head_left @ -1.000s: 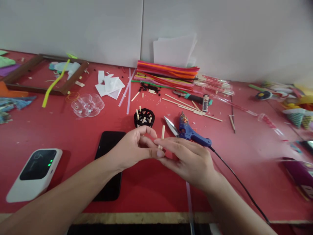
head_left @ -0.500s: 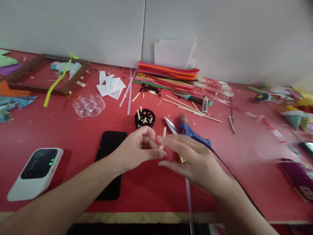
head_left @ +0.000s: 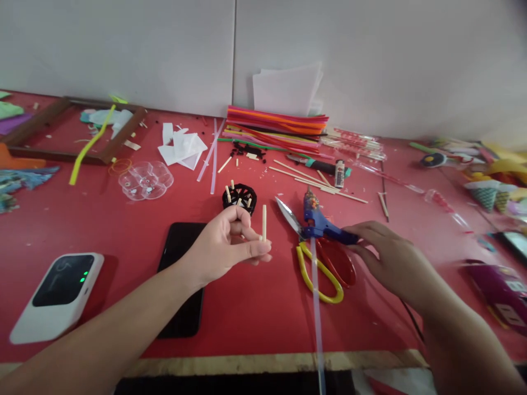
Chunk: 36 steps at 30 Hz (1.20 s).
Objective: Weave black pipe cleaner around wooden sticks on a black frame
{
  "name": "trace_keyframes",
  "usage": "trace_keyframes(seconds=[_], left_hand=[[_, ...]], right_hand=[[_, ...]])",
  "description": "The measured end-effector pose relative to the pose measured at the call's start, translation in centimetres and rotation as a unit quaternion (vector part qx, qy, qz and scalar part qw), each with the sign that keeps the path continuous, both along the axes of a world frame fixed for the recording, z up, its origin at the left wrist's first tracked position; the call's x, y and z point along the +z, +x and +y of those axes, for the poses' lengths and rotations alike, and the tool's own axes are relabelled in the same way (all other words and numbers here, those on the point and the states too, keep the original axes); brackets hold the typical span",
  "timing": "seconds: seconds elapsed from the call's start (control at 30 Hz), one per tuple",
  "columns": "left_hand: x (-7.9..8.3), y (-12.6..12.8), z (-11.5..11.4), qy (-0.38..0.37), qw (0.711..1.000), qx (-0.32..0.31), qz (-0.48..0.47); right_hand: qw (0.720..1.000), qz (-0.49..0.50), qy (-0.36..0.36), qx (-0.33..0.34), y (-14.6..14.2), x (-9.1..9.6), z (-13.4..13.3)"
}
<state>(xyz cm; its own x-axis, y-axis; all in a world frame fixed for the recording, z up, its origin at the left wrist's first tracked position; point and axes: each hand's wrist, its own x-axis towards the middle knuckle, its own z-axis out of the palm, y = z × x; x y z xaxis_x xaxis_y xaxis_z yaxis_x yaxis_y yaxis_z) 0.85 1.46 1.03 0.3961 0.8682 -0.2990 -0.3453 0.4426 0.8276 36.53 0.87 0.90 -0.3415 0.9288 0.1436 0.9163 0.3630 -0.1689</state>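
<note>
My left hand [head_left: 230,238] is closed in a pinch on a short wooden stick [head_left: 264,222], which stands upright above the thumb. A second small pale piece seems to sit at its base. Just behind that hand is a round black frame [head_left: 254,196] with several short wooden pegs standing in it. My right hand [head_left: 382,255] has its thumb and fingers around the handle end of a blue hot glue gun [head_left: 325,227]. A long clear glue stick [head_left: 316,307] trails from the gun toward the table edge. Under it lie scissors [head_left: 302,269] with yellow and red handles.
A black phone [head_left: 181,315] lies under my left forearm, and a white device [head_left: 57,299] is at left. Farther back are pipe cleaners [head_left: 275,123], thin wooden sticks [head_left: 317,181], pliers [head_left: 323,166], paper scraps [head_left: 185,145], a clear flower-shaped tray [head_left: 146,180] and a brown frame [head_left: 53,153].
My right hand has moved right, away from the wooden stick, onto the glue gun's handle. The gun has tilted slightly. My left hand still holds the stick, now more upright.
</note>
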Motion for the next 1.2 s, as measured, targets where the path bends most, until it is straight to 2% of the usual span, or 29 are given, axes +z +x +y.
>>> trace_keyframes(seconds=[0.07, 0.17, 0.27, 0.37, 0.43, 0.47, 0.57, 0.63, 0.7, 0.73, 0.8, 0.87, 0.97, 1.03, 1.13, 1.2], left_hand=[[0.0, 0.0, 0.0, 0.016, 1.000, -0.003, -0.009], [0.0, 0.0, -0.1, 0.033, 0.999, -0.014, -0.003], [0.1, 0.0, -0.2, 0.040, 0.999, -0.018, 0.015], [0.2, 0.0, -0.3, 0.042, 0.999, -0.017, 0.023], [0.2, 0.0, -0.4, 0.044, 0.998, -0.021, 0.026], [0.2, 0.0, -0.5, 0.044, 0.998, -0.023, 0.028], [0.3, -0.1, -0.6, 0.055, 0.997, -0.030, 0.045], [0.3, -0.2, -0.7, 0.065, 0.995, -0.038, 0.061], [0.4, -0.3, -0.8, 0.068, 0.995, -0.048, 0.064], [0.5, -0.3, -0.8, 0.067, 0.995, -0.052, 0.061], [0.5, -0.2, -0.9, 0.063, 0.995, -0.058, 0.054], [0.5, -0.2, -0.9, 0.064, 0.995, -0.058, 0.055], [0.4, -0.2, -0.7, 0.075, 0.994, -0.052, 0.056], [0.3, -0.3, -0.7, 0.079, 0.994, -0.053, 0.048], [0.3, -0.3, -0.6, 0.072, 0.995, -0.059, 0.032], [0.3, -0.2, -0.7, 0.072, 0.995, -0.070, 0.025]], right_hand=[[1.000, -0.001, 0.027, 0.006, 2.1, 0.6, -0.3], [0.997, 0.000, 0.072, -0.004, 6.9, 0.8, -1.0], [0.997, -0.021, 0.049, -0.056, 11.4, 0.5, -1.5], [0.994, -0.035, 0.015, -0.103, 13.1, 0.5, -1.6], [0.994, -0.039, 0.019, -0.103, 11.5, 1.0, -1.8], [0.992, -0.044, 0.044, -0.108, 9.9, 1.3, -2.0], [0.993, -0.023, 0.086, -0.079, 3.1, 2.1, -3.3], [0.999, 0.020, 0.042, 0.004, -1.5, 1.9, -4.2], [0.999, -0.014, -0.016, 0.036, -4.8, 1.3, -4.7], [0.998, -0.030, -0.023, 0.047, -5.8, 0.9, -4.7], [0.997, -0.052, -0.034, 0.053, -6.8, 0.3, -4.2], [0.996, -0.067, -0.050, 0.026, -6.8, 0.1, -3.4], [0.993, -0.070, -0.080, -0.042, -6.5, 0.4, -2.4], [0.991, -0.034, -0.116, -0.056, -6.4, 1.0, -2.5], [0.978, 0.051, -0.201, -0.015, -6.0, 2.3, -3.6], [0.972, 0.094, -0.214, 0.034, -5.7, 3.3, -4.5]])
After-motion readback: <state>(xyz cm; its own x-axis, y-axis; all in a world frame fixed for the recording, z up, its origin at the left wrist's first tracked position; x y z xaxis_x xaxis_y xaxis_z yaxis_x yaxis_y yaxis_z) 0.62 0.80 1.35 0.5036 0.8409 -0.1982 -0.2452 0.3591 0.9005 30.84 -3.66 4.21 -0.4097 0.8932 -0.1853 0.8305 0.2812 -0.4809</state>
